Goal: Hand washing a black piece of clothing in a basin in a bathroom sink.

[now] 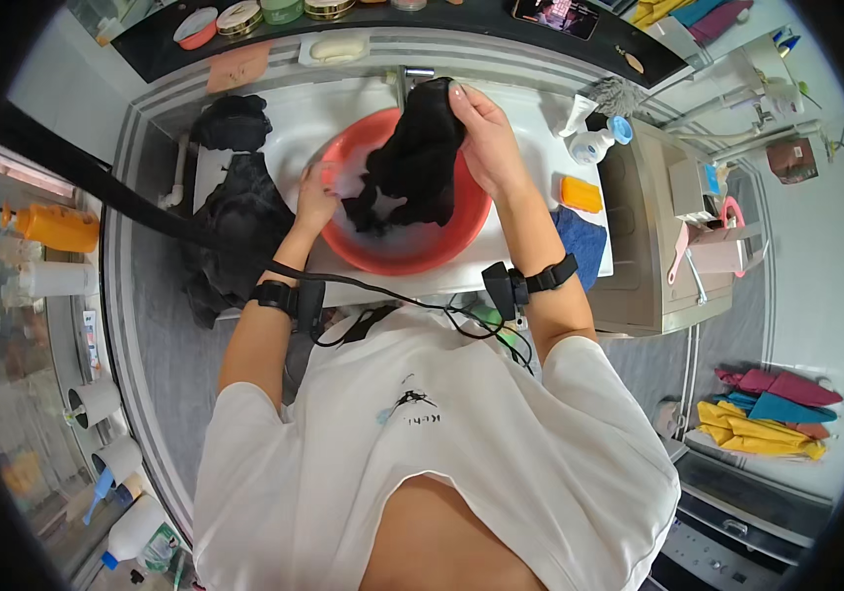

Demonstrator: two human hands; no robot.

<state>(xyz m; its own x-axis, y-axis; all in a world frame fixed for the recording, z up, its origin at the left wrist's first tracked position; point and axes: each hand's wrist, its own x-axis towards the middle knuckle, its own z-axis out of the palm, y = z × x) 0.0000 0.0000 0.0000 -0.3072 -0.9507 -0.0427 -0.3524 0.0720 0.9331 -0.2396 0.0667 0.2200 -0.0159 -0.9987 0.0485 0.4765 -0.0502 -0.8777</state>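
A red basin with cloudy, sudsy water stands in the white sink. My right hand pinches the top of a wet black cloth and holds it up at the basin's far right side, below the tap. The cloth hangs down into the water; what kind of garment it is, I cannot make out. At the basin's left rim my left hand is closed, its fingers bent over the edge. More black clothes drape over the sink's left side, with a smaller black bundle behind them.
On the sink's right lie an orange soap bar, a blue cloth, a pump bottle and a white tube. A soap dish sits behind the basin. A black cable crosses between my forearms. Beyond the sink stands a washing machine.
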